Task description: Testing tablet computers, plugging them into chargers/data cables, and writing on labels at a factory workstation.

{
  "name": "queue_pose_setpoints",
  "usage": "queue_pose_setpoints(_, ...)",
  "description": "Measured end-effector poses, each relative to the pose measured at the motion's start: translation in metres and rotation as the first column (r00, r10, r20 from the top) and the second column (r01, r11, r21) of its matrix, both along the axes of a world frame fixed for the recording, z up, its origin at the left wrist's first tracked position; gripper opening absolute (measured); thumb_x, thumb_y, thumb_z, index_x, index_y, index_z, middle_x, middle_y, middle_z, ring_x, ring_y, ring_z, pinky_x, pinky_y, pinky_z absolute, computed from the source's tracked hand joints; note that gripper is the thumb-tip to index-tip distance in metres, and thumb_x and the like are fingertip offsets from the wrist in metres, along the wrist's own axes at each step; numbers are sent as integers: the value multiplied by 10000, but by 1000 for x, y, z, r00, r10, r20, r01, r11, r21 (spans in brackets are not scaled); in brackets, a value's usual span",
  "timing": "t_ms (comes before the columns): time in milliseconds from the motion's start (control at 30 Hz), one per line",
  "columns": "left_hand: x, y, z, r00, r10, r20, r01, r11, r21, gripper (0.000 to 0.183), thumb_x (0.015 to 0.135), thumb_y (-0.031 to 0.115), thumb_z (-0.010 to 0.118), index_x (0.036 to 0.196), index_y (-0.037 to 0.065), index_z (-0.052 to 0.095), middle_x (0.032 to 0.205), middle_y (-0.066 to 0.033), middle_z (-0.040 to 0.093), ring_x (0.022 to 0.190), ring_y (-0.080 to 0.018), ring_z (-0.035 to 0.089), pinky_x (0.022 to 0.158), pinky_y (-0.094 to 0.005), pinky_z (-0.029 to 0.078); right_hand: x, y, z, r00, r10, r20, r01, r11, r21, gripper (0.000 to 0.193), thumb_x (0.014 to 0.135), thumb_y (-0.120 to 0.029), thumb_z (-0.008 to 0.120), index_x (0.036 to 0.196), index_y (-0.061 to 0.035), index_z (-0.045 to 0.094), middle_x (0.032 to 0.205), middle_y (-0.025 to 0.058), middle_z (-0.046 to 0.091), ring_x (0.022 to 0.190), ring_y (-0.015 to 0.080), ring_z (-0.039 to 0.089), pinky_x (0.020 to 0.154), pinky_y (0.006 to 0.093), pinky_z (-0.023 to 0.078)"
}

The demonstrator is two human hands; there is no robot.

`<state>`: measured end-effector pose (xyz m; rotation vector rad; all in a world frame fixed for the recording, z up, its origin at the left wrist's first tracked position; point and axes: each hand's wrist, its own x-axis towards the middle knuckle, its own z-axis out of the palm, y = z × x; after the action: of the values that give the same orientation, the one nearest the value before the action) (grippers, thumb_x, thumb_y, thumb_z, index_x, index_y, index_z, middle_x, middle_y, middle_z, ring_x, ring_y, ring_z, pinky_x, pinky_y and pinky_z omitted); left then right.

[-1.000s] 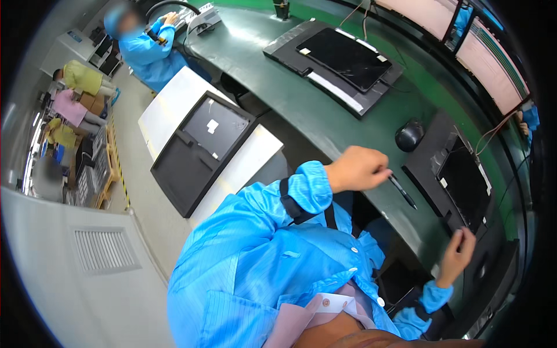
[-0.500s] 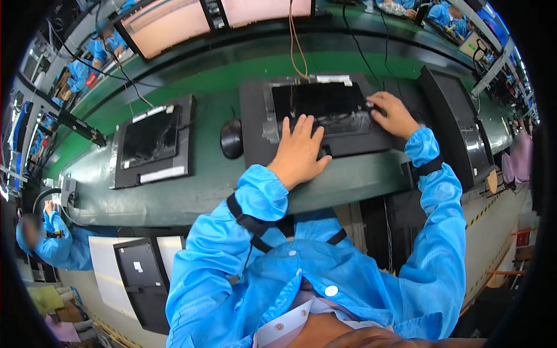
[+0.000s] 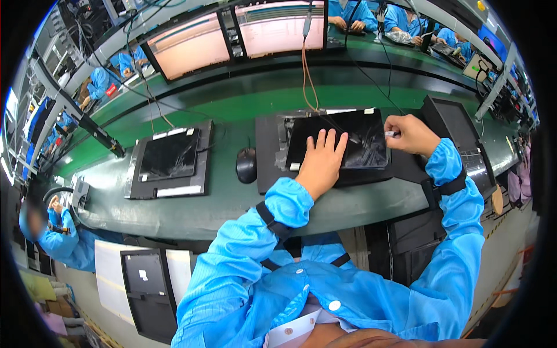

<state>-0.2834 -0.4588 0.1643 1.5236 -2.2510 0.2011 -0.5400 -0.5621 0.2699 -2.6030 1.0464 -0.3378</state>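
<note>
A tablet-like black screen panel [image 3: 362, 136] with a glossy, creased surface lies on a dark pad [image 3: 270, 168] on the bench in front of me. My left hand [image 3: 322, 162] is open, its fingers spread over the panel's left part. At the panel's right edge, my right hand [image 3: 409, 134] is closed in a pinch on a small pale plug-like piece [image 3: 392, 134]; the fingers hide most of it. Left of the pad sits a black computer mouse [image 3: 246, 165]. A second black panel [image 3: 169, 155] rests on its own pad farther left, away from both hands.
Two lit monitors [image 3: 188, 49] stand at the back. Brown cables [image 3: 307, 75] hang to the panel's top edge. A black tray [image 3: 464, 139] lies to the right of my right hand. Co-workers in blue work across the bench, and another person [image 3: 55, 235] is at the left.
My view has shifted, so the bench appears lower and farther right. My right hand's fingers have closed on the small piece at the panel's edge. The left hand stays spread on the panel.
</note>
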Motion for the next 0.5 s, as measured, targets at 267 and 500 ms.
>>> queue_pose_setpoints(267, 68, 91, 23, 610, -227, -759, -41, 948, -316, 345, 875, 49, 684, 1211, -23, 645, 1111, -214, 703, 988, -336, 706, 840, -360, 560, 42, 83, -8, 946, 93, 311, 114, 803, -585, 227, 890, -180, 724, 1046, -15, 725, 976, 114, 670, 908, 271, 636, 771, 362, 509)
queue_pose_setpoints(500, 176, 259, 15, -520, 49, -853, -146, 978, 146, 393, 998, 123, 556, 1361, -22, 510, 1206, -169, 660, 1056, -278, 692, 904, -388, 580, 177, 175, -137, 909, 293, 296, -193, 926, -324, 164, 861, -109, 717, 1015, -52, 723, 940, 119, 627, 903, 316, 612, 744, 409, 494)
